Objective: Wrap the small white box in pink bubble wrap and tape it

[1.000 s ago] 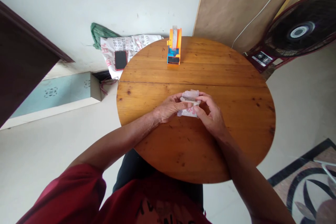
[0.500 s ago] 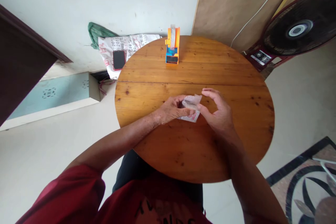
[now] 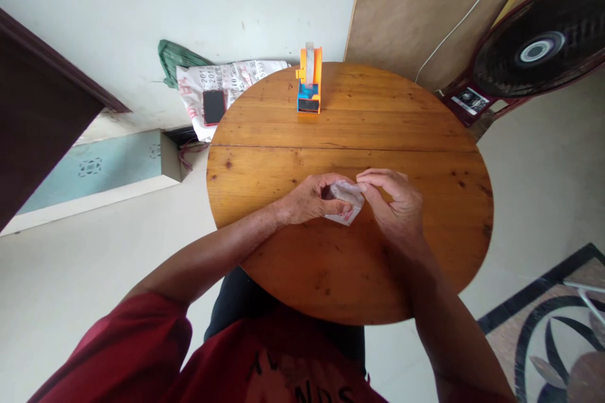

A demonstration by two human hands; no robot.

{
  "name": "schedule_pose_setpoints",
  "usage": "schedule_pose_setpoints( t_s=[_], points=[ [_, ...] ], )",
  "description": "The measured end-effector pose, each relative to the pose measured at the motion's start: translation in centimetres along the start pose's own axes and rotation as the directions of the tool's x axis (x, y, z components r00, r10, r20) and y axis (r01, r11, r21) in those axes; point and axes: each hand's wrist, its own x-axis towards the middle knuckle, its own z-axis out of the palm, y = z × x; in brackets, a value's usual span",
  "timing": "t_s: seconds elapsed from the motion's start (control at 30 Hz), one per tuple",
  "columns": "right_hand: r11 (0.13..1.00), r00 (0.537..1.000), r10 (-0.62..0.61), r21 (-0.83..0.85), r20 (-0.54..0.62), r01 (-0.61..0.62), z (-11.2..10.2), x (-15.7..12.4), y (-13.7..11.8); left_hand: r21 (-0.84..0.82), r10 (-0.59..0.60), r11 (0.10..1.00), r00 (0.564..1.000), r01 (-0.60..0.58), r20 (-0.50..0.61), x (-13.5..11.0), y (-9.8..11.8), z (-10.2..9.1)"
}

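A small, crumpled whitish packet (image 3: 347, 196) with red print is held above the middle of the round wooden table (image 3: 283, 264). My left hand (image 3: 317, 198) grips its left side, thumb across the front and fingers behind. At the packet's upper right corner, the thumb and forefinger of my right hand (image 3: 397, 201) are pinched together on the edge. What lies inside the packet, if anything, cannot be made out. Beyond the hands, an orange and blue tape dispenser (image 3: 309, 82) stands upright near the table's far edge.
Left of the table, a phone (image 3: 214, 107) lies on a printed white sack (image 3: 236, 79), beside a green bag (image 3: 177, 60). A pale blue box (image 3: 108, 167) is on the floor at left. To the right stands a large fan (image 3: 534, 44) with a dark red frame.
My right thumb and forefinger, spread apart before, have closed on the packet's upper right corner. The packet has changed shape slightly; my left hand keeps its grip.
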Motion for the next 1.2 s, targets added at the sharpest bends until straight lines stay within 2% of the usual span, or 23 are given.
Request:
schedule_pose_setpoints(
  t_s=[0.13,0.33,0.57,0.73,0.87,1.0,1.1,1.2],
  points=[
    [1.000,0.999,-0.008,-0.005,0.048,0.008,-0.1,-0.1,-0.7,0.006,0.016,1.000,0.999,-0.016,-0.039,0.2,0.0,-0.2],
    [0.995,0.992,-0.079,-0.051,0.094,0.084,0.0,-0.3,-1.2,-0.032,-0.006,0.999,0.996,0.003,-0.088,0.2,-0.1,-0.3],
    [0.992,0.993,-0.087,-0.085,0.080,0.094,0.4,-0.9,-0.8,-0.142,-0.038,0.990,0.976,0.007,-0.216,0.2,-0.2,-0.4],
    [0.962,0.983,-0.153,-0.212,0.099,0.171,0.7,-1.2,-0.2,-0.242,-0.066,0.970,0.957,-0.005,-0.283,0.5,-0.3,-0.1],
    [0.933,0.970,-0.179,-0.286,0.162,0.220,0.8,-1.0,-0.4,-0.306,-0.103,0.952,0.949,0.008,-0.296,0.6,-0.3,-0.2],
    [0.914,0.965,-0.180,-0.329,0.188,0.235,0.9,-0.9,-0.5,-0.304,-0.148,0.950,0.954,0.065,-0.259,0.4,-0.2,-0.8],
    [0.908,0.970,-0.183,-0.350,0.160,0.229,1.0,-1.0,-0.4,-0.291,-0.130,0.955,0.964,0.058,-0.232,0.2,0.1,-0.9],
    [0.896,0.969,-0.230,-0.368,0.091,0.247,1.2,-1.2,-0.2,-0.291,-0.096,0.957,0.963,0.020,-0.250,0.2,0.2,-0.7]
  ],
)
